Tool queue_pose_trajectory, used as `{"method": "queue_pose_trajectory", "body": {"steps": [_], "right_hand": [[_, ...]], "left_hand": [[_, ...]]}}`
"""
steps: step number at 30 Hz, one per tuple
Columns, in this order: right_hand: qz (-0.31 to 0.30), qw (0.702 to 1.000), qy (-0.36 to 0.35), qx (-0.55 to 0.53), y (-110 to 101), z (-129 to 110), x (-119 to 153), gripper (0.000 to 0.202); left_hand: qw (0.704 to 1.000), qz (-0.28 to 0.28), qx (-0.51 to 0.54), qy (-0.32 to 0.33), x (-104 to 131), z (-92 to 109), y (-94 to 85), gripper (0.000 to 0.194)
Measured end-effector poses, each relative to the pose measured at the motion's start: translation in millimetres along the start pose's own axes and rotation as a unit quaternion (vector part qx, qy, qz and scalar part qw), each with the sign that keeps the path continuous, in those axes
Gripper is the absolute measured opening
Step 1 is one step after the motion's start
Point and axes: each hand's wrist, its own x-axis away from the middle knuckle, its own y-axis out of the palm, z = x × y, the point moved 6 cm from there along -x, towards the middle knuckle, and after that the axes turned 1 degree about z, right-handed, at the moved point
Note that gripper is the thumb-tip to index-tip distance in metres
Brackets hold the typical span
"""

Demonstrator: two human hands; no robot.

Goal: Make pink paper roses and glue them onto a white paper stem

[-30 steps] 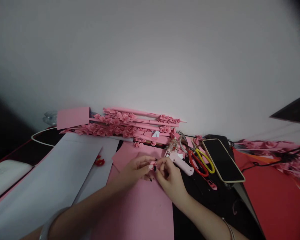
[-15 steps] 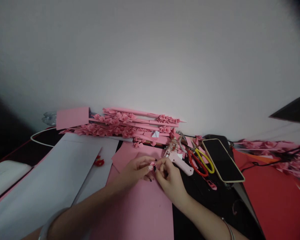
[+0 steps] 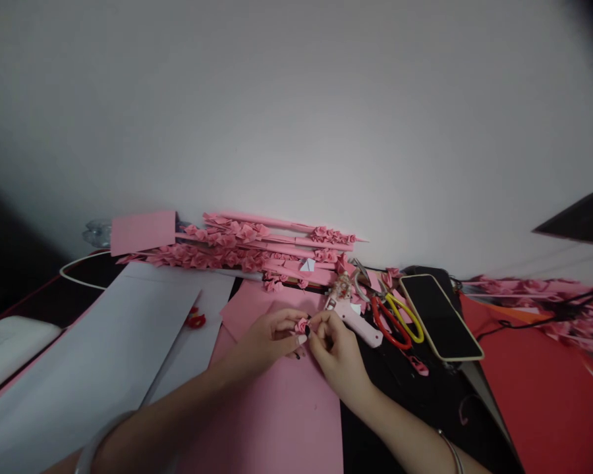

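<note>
A small pink paper rose is held between the two hands, over the pink sheet. The left hand, at the rose's eight o'clock, has its fingers closed narrowly around it, thumb along the lower edge. The right hand, at four o'clock, pinches its right edge. The glue gun lies at three o'clock on the black worktop, with flowered paper stems at eleven.
</note>
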Motion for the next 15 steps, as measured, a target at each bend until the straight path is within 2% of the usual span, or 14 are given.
{"method": "queue_pose_trajectory", "body": {"steps": [15], "right_hand": [[0.006, 1.000, 0.000, 0.004, -2.0, -1.5, -0.6, 0.004]], "left_hand": [[1.000, 0.007, 0.000, 0.008, 0.0, -1.3, -0.6, 0.032]]}}
